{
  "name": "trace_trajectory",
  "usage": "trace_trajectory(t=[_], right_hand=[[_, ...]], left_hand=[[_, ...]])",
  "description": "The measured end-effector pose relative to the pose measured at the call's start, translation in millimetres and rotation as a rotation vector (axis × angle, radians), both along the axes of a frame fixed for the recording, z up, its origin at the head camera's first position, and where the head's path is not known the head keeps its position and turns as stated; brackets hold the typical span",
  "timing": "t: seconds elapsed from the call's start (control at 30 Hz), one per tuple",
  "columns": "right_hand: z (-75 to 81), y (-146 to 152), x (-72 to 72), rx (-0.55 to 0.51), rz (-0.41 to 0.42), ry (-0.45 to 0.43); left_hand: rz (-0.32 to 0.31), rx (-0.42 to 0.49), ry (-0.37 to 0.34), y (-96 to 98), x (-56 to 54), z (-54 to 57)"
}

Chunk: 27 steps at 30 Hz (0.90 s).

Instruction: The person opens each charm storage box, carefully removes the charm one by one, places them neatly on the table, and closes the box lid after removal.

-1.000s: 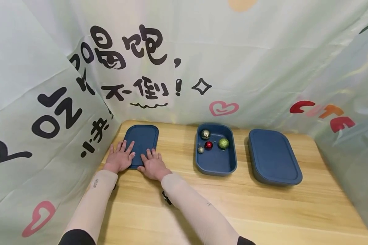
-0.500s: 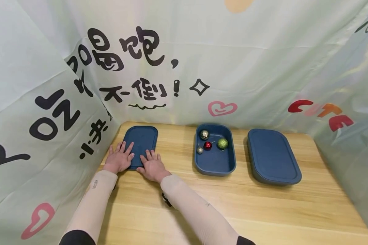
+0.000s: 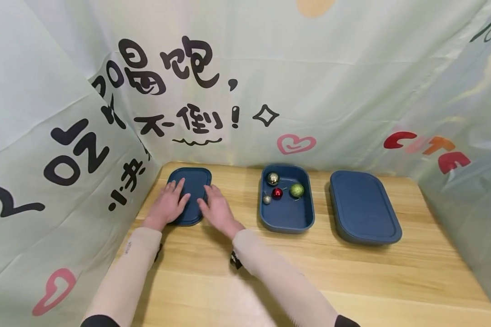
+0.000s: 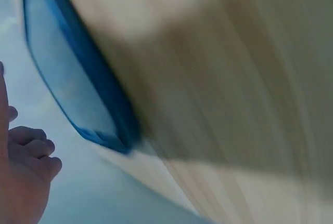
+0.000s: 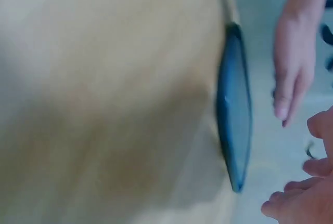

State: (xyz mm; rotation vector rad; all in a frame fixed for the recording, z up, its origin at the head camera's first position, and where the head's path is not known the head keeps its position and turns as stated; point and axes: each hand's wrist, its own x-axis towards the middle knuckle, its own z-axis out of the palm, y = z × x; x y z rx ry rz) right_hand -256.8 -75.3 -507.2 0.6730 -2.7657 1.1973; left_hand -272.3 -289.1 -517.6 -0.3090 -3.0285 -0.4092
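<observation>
A flat blue lid [image 3: 194,178] with rounded corners lies on the wooden table at the left back. Over its left side hovers my left hand [image 3: 167,202], fingers spread. At the lid's right edge is my right hand [image 3: 220,209], its fingers extended and holding nothing. From the left wrist, the lid [image 4: 67,68] is apart from my left hand [image 4: 28,177]. The right wrist view has both hands, left [image 5: 294,63] and right [image 5: 307,195], raised off the lid [image 5: 237,109]; it is blurred.
An uncovered blue box [image 3: 288,220] in the middle holds several ornament balls, among them a green one [image 3: 297,190] and a red one [image 3: 277,194]. Right of it stands a covered blue box [image 3: 366,209]. Printed cloth [image 3: 335,100] walls the table [image 3: 311,281] at the back and sides.
Both hands have lifted from the lid, where they lay flat. My left hand has shifted slightly right; my right hand has moved right and forward, to the lid's right edge.
</observation>
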Motion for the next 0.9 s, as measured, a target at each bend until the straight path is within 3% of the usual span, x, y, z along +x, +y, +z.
trace_trajectory(t=[0.17,0.27,0.47,0.57,0.73,0.9], right_hand=[[16.5,30.7,-10.7,-0.101,-0.103,-0.002],[24.5,53.5,-14.9,-0.132,-0.15,0.003],[30.8,118.2,-23.6,-0.157,-0.269,0.132],[31.5,151.1,-25.3,-0.183,-0.309,0.126],[30.1,194.2,-22.2,-0.197,-0.378,0.063],[26.3,225.2,-15.4,-0.189,-0.418,0.065]], left_hand=[[0.032,0.239,0.193,41.4,-3.6,3.7],[0.066,0.366,0.24,70.4,-5.4,7.4],[0.072,0.671,0.14,129.0,-4.6,23.2],[0.05,0.756,0.087,154.7,-4.0,29.8],[-0.012,0.812,0.014,191.5,-2.3,36.7],[-0.075,0.805,0.017,225.4,0.9,41.0]])
